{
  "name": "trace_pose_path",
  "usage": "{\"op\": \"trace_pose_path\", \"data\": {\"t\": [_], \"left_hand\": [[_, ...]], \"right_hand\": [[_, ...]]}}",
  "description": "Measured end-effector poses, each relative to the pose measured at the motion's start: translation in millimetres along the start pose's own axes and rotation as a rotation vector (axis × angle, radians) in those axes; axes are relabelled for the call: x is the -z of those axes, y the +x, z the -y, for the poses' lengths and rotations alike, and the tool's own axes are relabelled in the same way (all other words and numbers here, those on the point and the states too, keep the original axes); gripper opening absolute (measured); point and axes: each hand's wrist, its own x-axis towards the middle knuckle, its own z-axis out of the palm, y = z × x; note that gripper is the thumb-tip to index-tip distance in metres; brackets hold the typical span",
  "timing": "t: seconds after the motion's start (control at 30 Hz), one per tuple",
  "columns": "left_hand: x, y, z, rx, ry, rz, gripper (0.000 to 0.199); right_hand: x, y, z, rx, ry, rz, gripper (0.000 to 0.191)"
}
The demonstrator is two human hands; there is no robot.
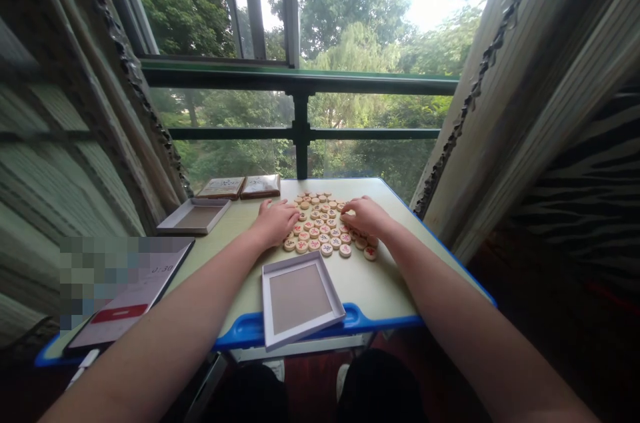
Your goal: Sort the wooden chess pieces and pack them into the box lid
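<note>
Many round wooden pieces (324, 229) with red or dark characters lie in a cluster on the pale table (400, 283). My left hand (276, 221) rests at the cluster's left edge, its fingers spread over the nearest pieces. On the right side, my right hand (365, 216) arches over pieces with its fingers bent and apart; some pieces under it are hidden. In front of the cluster, an open white box tray (300, 299) sits tilted in angle, overhanging the table's blue front edge.
A second shallow box (195, 216) lies at the left, with two flat wrapped packs (261, 186) behind it. A tablet (135, 289) with a white cable (85, 366) is at the near left. Curtains flank the window.
</note>
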Motion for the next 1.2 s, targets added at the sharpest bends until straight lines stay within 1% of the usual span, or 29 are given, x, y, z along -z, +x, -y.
{"op": "trace_pose_path", "data": {"t": [0.07, 0.2, 0.3, 0.47, 0.67, 0.73, 0.8, 0.83, 0.87, 0.93, 1.0, 1.07, 1.2], "left_hand": [[0.3, 1.3, 1.3, 0.001, 0.01, -0.011, 0.032], [-1.4, 4.6, 4.5, 0.044, 0.002, -0.041, 0.025], [-3.6, 5.8, 5.5, 0.064, 0.007, -0.043, 0.026], [-5.0, 5.8, 5.8, 0.052, 0.007, -0.046, 0.029], [-2.1, 6.9, 5.6, 0.078, -0.013, -0.054, 0.025], [-1.5, 7.1, 6.0, 0.089, -0.018, -0.051, 0.025], [-2.1, 7.2, 6.9, 0.082, -0.031, -0.046, 0.026], [-2.9, 7.3, 7.5, 0.072, -0.041, -0.045, 0.026], [-3.9, 7.4, 8.3, 0.059, -0.052, -0.046, 0.026], [-6.2, 7.9, 10.1, 0.029, -0.065, -0.048, 0.027], [-8.0, 8.5, 11.6, 0.01, -0.069, -0.048, 0.028], [-8.8, 9.0, 12.5, 0.015, -0.062, -0.048, 0.027], [-7.6, 9.1, 11.4, 0.066, -0.036, -0.041, 0.023]], "right_hand": [[-3.5, 2.0, 2.9, -0.007, 0.008, -0.009, 0.022], [-5.6, 5.5, 7.6, -0.001, 0.087, -0.033, 0.029], [-5.7, 6.3, 10.8, -0.013, 0.136, -0.022, 0.029], [-3.8, 4.5, 12.5, 0.008, 0.211, 0.032, 0.038], [-1.8, 5.7, 9.9, -0.025, 0.296, 0.062, 0.034], [1.9, 4.2, 9.3, -0.035, 0.269, 0.053, 0.033], [9.9, -0.3, 8.6, -0.025, 0.182, 0.054, 0.032], [15.3, -3.5, 8.2, -0.015, 0.134, 0.075, 0.031], [21.0, -7.2, 7.8, -0.004, 0.092, 0.116, 0.031], [31.8, -14.2, 7.2, -0.002, 0.045, 0.245, 0.029], [38.7, -18.7, 6.5, -0.015, 0.019, 0.324, 0.031], [40.3, -19.2, 5.0, -0.018, -0.007, 0.331, 0.031], [33.6, -14.1, 0.0, -0.035, -0.011, 0.303, 0.031]]}}
